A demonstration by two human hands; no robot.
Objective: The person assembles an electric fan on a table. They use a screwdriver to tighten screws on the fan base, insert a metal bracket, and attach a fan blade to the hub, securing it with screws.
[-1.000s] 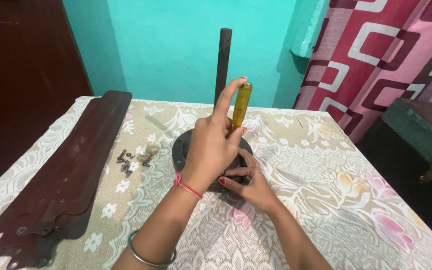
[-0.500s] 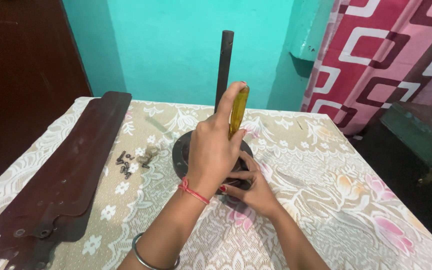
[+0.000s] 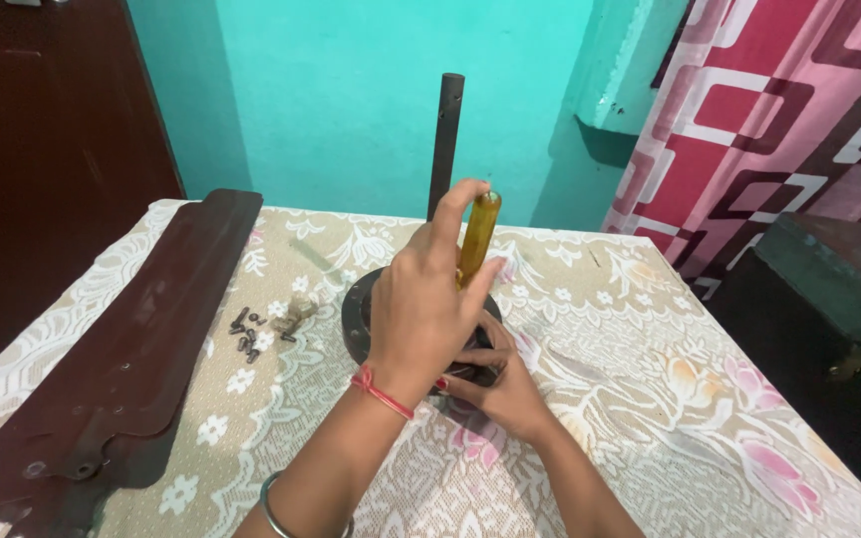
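Note:
My left hand (image 3: 421, 309) is wrapped around the yellow translucent handle of a screwdriver (image 3: 477, 231), held upright over a dark round fan motor (image 3: 357, 311) on the table. The index finger reaches up to the top of the handle. My right hand (image 3: 500, 384) rests low at the motor's near edge, fingers pinched around the screwdriver's lower end, which my hands hide. A dark metal rod (image 3: 444, 139) stands up from the motor behind my left hand.
Several dark brown fan blades (image 3: 132, 349) lie stacked along the table's left side. Loose dark screws (image 3: 251, 331) sit between blades and motor. A floral lace cloth (image 3: 670, 399) covers the table. A dark cabinet (image 3: 839, 269) stands at the right.
My left index finger has come down from pointing above the handle to curl over its top. The grip has shifted slightly on the handle; the right hand stays at the motor.

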